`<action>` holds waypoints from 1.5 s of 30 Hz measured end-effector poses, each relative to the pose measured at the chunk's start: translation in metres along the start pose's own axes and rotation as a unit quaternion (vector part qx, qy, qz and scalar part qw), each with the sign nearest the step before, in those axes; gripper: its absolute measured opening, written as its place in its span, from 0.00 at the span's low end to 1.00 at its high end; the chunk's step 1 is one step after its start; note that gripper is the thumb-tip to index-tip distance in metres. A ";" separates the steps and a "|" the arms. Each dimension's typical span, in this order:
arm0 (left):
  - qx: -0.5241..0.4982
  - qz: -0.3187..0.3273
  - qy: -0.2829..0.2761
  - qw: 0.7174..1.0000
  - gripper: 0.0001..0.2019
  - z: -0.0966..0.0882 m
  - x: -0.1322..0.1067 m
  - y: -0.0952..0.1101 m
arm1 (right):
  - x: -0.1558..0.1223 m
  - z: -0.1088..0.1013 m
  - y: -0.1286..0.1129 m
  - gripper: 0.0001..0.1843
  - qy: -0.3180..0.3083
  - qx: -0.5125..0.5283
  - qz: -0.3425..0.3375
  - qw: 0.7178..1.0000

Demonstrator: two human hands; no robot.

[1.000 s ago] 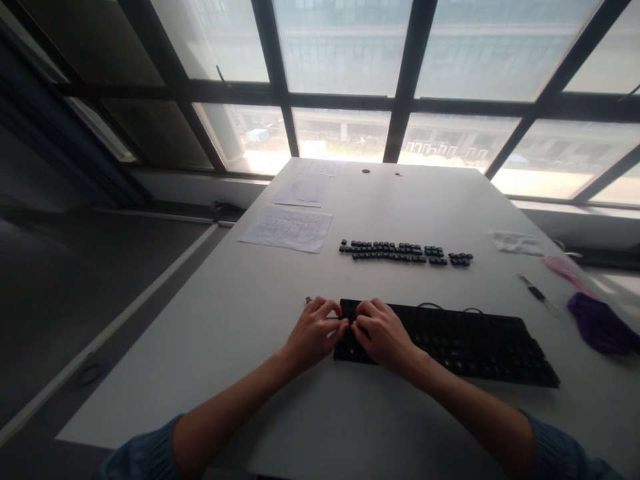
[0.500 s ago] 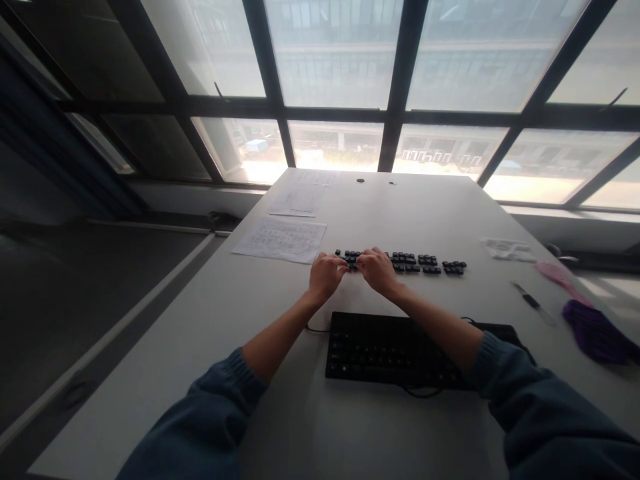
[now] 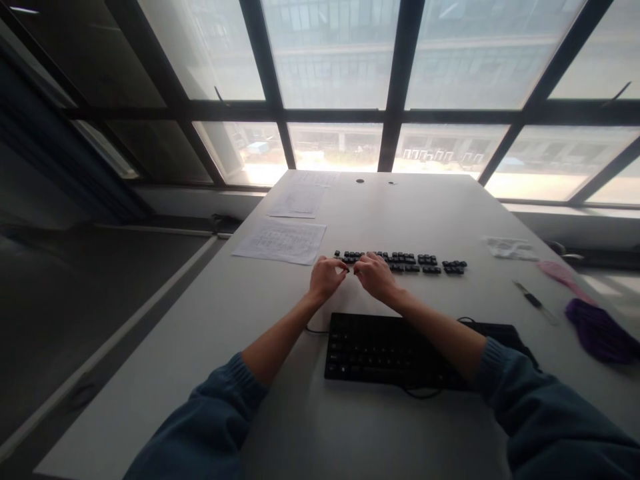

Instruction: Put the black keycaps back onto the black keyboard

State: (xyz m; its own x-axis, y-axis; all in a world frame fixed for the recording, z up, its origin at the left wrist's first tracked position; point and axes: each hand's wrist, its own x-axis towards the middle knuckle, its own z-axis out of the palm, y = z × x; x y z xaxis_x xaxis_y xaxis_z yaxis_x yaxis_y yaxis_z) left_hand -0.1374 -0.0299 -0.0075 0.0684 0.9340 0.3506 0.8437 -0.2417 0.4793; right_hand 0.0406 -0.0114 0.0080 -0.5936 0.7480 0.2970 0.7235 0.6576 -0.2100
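Observation:
Black keycaps lie in rows on the white table. At the left end of the rows, my left hand is closed in a pinch, with a small black keycap at its fingertips. Facing it across a narrow gap, my right hand pinches another dark keycap, partly hidden by the fingers. The right hand covers some of the keycaps behind it. Nearer to me lies a black keyboard, its right part under my right forearm.
Printed sheets lie at the left of the table. To the right are a knife-like tool, a white cloth, a pink cloth and a purple cloth. A cable loops by the keyboard. Windows stand behind.
My fingertips have dropped slightly toward me from the keycap rows. The small dark pieces at the fingertips now show against the white table. The keyboard has not moved.

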 end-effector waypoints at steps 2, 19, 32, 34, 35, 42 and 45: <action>-0.034 0.009 -0.009 0.999 0.05 -0.014 -0.017 0.007 | -0.026 -0.008 -0.006 0.05 0.030 0.066 0.015 0.997; -0.152 0.060 -0.160 0.973 0.08 -0.041 -0.112 0.047 | -0.130 -0.011 -0.057 0.09 0.033 0.279 0.036 0.959; -0.099 0.107 -0.135 0.980 0.10 -0.040 -0.120 0.050 | -0.132 -0.009 -0.055 0.10 0.031 0.281 0.011 0.959; -0.089 0.117 -0.133 0.980 0.10 -0.039 -0.120 0.050 | -0.132 -0.009 -0.055 0.10 0.032 0.287 0.012 0.957; -0.088 0.120 -0.134 0.980 0.10 -0.039 -0.119 0.049 | -0.132 -0.009 -0.055 0.10 0.033 0.292 0.013 0.956; -0.123 0.112 -0.148 0.975 0.09 -0.036 -0.119 0.045 | -0.133 -0.008 -0.055 0.10 0.026 0.307 0.014 0.951; -0.126 0.106 -0.145 0.976 0.10 -0.034 -0.121 0.044 | -0.133 -0.008 -0.057 0.10 0.029 0.295 0.010 0.955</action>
State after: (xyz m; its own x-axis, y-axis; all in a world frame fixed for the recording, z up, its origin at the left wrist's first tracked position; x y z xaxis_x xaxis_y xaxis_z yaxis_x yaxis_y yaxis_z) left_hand -0.1269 -0.1623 -0.0010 0.4059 0.8822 0.2386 0.6394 -0.4606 0.6156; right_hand 0.0808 -0.1490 -0.0123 -0.5479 0.7665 0.3350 0.4010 0.5921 -0.6990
